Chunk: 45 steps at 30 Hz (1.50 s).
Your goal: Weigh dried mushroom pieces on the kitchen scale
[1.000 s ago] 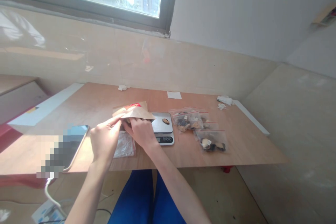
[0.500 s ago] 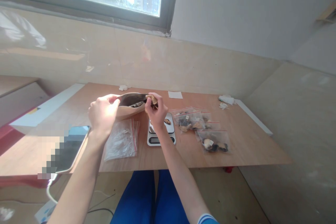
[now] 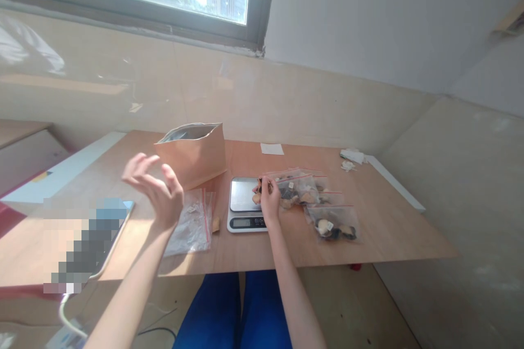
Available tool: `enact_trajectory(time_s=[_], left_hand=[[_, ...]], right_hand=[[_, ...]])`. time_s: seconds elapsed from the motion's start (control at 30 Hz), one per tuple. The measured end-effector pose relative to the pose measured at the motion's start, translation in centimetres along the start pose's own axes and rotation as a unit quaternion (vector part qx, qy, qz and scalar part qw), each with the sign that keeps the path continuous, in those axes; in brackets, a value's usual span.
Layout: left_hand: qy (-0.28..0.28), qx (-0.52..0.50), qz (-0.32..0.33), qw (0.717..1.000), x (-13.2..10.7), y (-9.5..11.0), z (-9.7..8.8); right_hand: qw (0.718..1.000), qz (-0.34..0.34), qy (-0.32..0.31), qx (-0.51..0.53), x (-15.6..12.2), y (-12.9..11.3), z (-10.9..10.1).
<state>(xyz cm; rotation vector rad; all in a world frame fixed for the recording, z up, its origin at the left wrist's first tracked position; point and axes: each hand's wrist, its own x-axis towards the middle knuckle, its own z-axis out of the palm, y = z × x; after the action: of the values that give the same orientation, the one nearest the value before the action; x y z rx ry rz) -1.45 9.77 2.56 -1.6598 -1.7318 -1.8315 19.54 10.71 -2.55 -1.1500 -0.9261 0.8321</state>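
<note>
My right hand (image 3: 270, 197) is closed on some dried, tan and dark mushroom-like pieces (image 3: 257, 198), at the right side of the kitchen scale (image 3: 241, 193). Its fingers and the pieces cover part of the metal plate, so I cannot tell whether anything rests there. My left hand (image 3: 158, 188) is raised with fingers apart and holds nothing. Just beyond it, a brown kraft pouch (image 3: 196, 158) stands upright with its mouth open. Flat clear zip bags (image 3: 190, 232) lie in front of the pouch, left of the scale. A small tan piece (image 3: 216, 224) lies between those bags and the scale.
Right of the scale lie several filled zip bags (image 3: 305, 188), with another filled bag (image 3: 335, 223) nearer the front edge. A phone (image 3: 96, 240) with a white cable sits at the left. White paper (image 3: 272, 149) and crumpled tissue (image 3: 347, 165) lie farther back.
My left hand has let go of the pouch, which now stands on the table. My right hand has moved from the pouch's mouth down to the scale, carrying the dried pieces.
</note>
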Motion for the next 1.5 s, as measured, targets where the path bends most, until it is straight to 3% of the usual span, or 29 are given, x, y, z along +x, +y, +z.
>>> enact_trajectory(time_s=[0.03, 0.1, 0.17, 0.23, 0.3, 0.5, 0.63, 0.73, 0.87, 0.93, 1.0, 1.1, 1.13, 1.23, 1.3, 1.37, 1.5], left_hand=[[-0.005, 0.012, 0.029, 0.999, -2.2, 0.0, -0.3], [-0.085, 0.001, 0.055, 0.995, -6.3, -0.2, -0.7], [-0.254, 0.002, 0.038, 0.967, -9.4, -0.6, -0.7], [-0.353, 0.020, 0.027, 0.935, -11.2, -1.3, -0.5], [-0.392, 0.032, 0.027, 0.919, -11.9, -2.0, -0.3], [-0.378, 0.022, -0.008, 0.925, -12.2, -2.1, -0.9], [-0.343, 0.031, -0.028, 0.939, -12.0, -0.3, -1.4], [-0.326, -0.001, 0.009, 0.945, -10.5, 1.4, 0.8], [-0.381, 0.001, 0.045, 0.923, -7.9, 2.8, 6.0], [-0.394, 0.007, 0.049, 0.918, -7.4, 3.1, 7.3], [-0.381, 0.009, 0.056, 0.923, -8.1, 3.4, 6.6], [-0.341, -0.009, 0.083, 0.936, -11.1, 4.2, 2.5], [-0.360, -0.027, 0.102, 0.927, -12.4, 4.5, 0.9], [-0.470, -0.072, 0.187, 0.859, -15.8, 5.0, -2.5], [-0.490, -0.073, 0.212, 0.843, -17.2, 4.8, -3.2], [-0.479, -0.078, 0.212, 0.848, -17.9, 4.4, -3.2], [-0.455, -0.129, 0.151, 0.868, -17.5, 3.4, -2.8]], right_hand=[[1.000, 0.007, 0.004, 0.008, -0.2, 0.0, -0.2], [1.000, 0.024, 0.001, 0.012, -0.4, 0.1, -0.6], [0.999, 0.038, -0.001, 0.003, -0.3, 0.1, -0.9], [0.999, 0.038, 0.011, -0.005, 0.1, 0.1, -1.1], [0.999, 0.021, 0.029, -0.016, 0.6, 0.2, -1.1], [0.995, -0.066, 0.054, -0.050, 0.6, 0.7, -1.1], [0.994, -0.054, 0.089, -0.036, -0.5, 0.6, -2.3], [0.995, -0.033, 0.087, -0.044, -1.5, 0.2, -3.4], [0.996, -0.007, 0.068, -0.064, -2.8, -0.1, -4.4], [0.996, 0.008, 0.060, -0.069, -3.3, -0.3, -4.8], [0.996, 0.021, 0.058, -0.064, -3.5, -0.4, -5.1], [0.997, 0.026, 0.059, -0.049, -3.5, -0.4, -5.4], [0.997, 0.029, 0.059, -0.046, -3.5, -0.3, -5.4], [0.997, 0.045, 0.061, -0.034, -3.8, 0.1, -5.3], [0.997, 0.052, 0.058, -0.023, -4.1, 0.3, -5.4], [0.997, 0.054, 0.055, -0.013, -4.5, 0.5, -5.8], [0.995, 0.072, 0.074, -0.006, -5.2, 0.6, -6.6]])
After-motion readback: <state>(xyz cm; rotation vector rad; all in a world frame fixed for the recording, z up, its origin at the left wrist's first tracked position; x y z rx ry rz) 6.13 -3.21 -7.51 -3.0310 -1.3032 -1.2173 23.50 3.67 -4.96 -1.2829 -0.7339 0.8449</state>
